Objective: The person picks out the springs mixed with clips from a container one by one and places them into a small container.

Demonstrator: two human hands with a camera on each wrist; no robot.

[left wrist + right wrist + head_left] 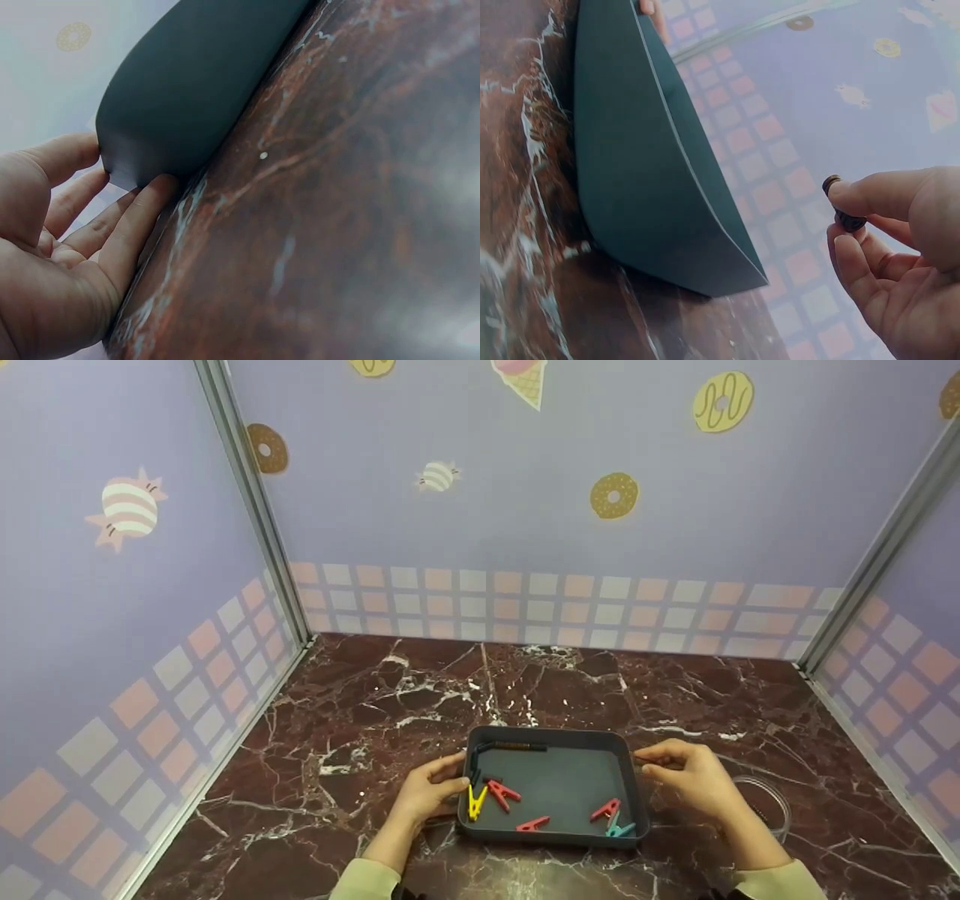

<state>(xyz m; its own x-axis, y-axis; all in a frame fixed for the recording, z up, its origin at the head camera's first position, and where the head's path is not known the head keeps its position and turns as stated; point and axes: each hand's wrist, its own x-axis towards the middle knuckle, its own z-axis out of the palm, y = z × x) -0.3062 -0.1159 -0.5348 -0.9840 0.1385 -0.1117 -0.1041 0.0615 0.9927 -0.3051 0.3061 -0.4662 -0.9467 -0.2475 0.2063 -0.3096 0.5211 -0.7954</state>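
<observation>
On the dark red, white-veined marbled tabletop (375,675) sits a shallow dark grey tray (555,838) with rounded corners and smooth upright walls. Both forearms come in from the near edge in pale sleeves (367,879), one on each side of the tray. The left hand (429,791) is at the tray's left wall, its fingers fairly straight and a little spread, their tips touching the outside near a corner. The right hand (694,772) is off the right wall, clear of it, wrist angled inward, thumb and fingertips pinched together. Behind that wrist lies a clear ring (769,802), partly hidden. Inside the tray, a thin dark rod (521,747) lies along the far wall. Red clips (502,793) lie at the left, near side and right, with a yellow clip (476,802) at the left wall and a teal clip (619,826) in the near right corner. Smallest is the dark piece (850,220) in the right hand's pinch, just outside the tray's right wall: blackish, golden-brown at its upper end, its middle covered by the thumb.
</observation>
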